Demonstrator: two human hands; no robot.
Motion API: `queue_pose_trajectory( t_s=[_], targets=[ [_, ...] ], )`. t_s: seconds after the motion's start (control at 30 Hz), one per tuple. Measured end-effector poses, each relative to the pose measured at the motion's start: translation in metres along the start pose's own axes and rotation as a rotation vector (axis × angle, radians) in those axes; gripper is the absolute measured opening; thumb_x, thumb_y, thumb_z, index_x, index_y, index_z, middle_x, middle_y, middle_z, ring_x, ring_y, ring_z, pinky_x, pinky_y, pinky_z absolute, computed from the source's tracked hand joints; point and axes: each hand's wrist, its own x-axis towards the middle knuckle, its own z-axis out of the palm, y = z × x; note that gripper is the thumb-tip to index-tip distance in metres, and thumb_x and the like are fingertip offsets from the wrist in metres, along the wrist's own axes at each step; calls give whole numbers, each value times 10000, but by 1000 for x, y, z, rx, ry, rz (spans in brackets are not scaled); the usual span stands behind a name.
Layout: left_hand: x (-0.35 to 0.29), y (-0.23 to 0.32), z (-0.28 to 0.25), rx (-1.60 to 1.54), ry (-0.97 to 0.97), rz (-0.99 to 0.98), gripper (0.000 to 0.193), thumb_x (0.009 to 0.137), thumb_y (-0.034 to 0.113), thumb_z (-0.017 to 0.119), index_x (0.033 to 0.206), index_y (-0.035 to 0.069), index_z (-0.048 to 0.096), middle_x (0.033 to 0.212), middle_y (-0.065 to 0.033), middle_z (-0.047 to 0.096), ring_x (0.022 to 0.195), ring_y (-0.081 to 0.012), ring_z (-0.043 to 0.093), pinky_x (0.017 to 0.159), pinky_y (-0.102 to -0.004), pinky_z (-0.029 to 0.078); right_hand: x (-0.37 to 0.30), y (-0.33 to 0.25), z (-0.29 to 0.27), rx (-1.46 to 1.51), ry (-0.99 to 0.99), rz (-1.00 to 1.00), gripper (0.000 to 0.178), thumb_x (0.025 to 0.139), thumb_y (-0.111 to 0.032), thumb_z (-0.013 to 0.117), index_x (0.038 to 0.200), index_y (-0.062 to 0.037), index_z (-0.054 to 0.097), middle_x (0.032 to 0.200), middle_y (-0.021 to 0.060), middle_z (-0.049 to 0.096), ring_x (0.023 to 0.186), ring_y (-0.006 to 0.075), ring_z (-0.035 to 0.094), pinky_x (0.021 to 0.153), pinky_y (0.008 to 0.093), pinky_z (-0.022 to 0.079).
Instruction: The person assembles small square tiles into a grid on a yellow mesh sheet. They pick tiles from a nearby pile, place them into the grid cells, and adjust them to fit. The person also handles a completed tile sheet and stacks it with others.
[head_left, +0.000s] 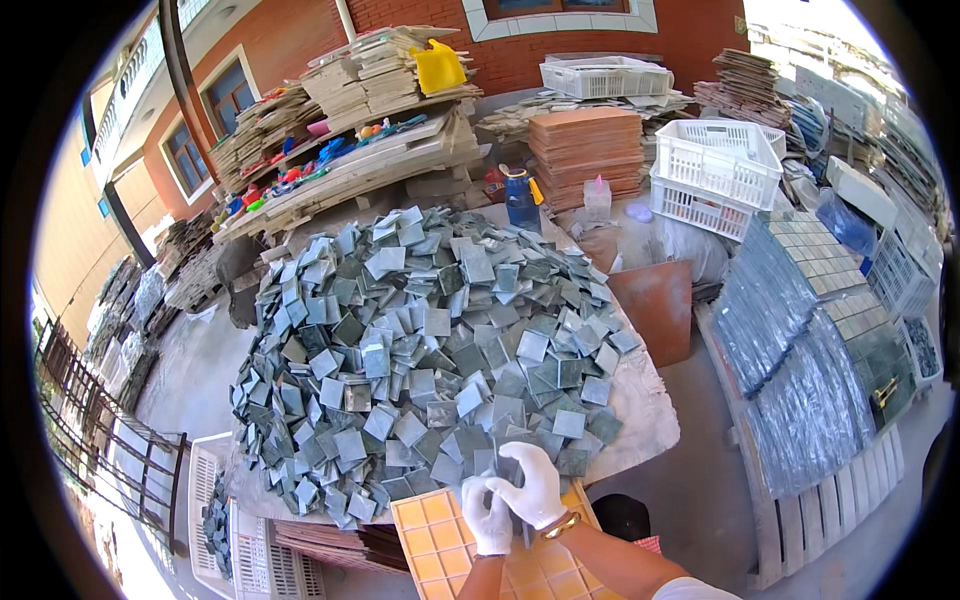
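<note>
White gloves cover both of my hands, which meet over the near edge of a yellow-orange gridded tray (425, 537). My left hand (486, 518) is closed, its fingertips pinched at a blurred grey tile (484, 461). Close against it, my right hand (538, 490) curls with thumb and index finger bent; grey tiles seen edge-on show between the two hands, partly hidden by the gloves. Just beyond my fingers spreads a large heap of small square grey-green stone tiles (440, 330) on a pale table (640, 405). A gold bracelet circles my right wrist.
A white crate (262, 550) with tiles stands at the lower left. To the right, a pallet (800, 530) carries plastic-wrapped tile sheets (800, 370). White crates (718, 165), reddish stacked boards (585, 150) and a blue jug (521, 203) stand behind the heap. Slabs are stacked at far left.
</note>
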Motion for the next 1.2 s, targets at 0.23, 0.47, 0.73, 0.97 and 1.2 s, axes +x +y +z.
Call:
queue_pose_trajectory(
  t_s=[0.23,0.47,0.73,0.97,1.2],
  targets=[
    [-28,9,-93,510,86,-24,231,762,-14,600,991,10,587,1020,-157,593,936,-315,593,814,-359,487,0,-28,-21,-127,-360,-305,626,770,-501,707,1194,-67,556,1259,141,543,1231,338,474,1021,450,370],
    [63,-3,-52,487,-192,114,583,845,319,664,1321,38,477,1337,-199,508,1265,-353,456,1043,-463,362,29,101,-35,-910,31,33,796,744,-592,673,1249,-1,502,1261,257,489,1224,428,417,1034,523,322],
    [76,-22,-3,579,-359,98,636,786,492,679,1292,138,528,1193,-147,555,1195,-325,481,1096,-594,175,29,69,-14,-507,85,95,490,699,-288,792,1091,-73,591,1131,199,548,1099,381,501,953,456,415],
    [63,11,-11,344,-434,72,548,756,284,730,1250,121,558,1133,-125,570,1091,-322,539,931,-364,458,30,56,-8,-147,5,95,583,738,-221,776,1242,-62,529,1142,176,543,1096,352,519,941,392,437],
    [9,8,-48,26,-234,-129,604,718,120,729,1262,21,486,1186,-155,537,1100,-288,544,961,-366,437,-4,18,-3,92,-143,62,351,754,-212,764,1049,-56,655,1056,131,617,1026,299,587,888,378,472]
  ],
)
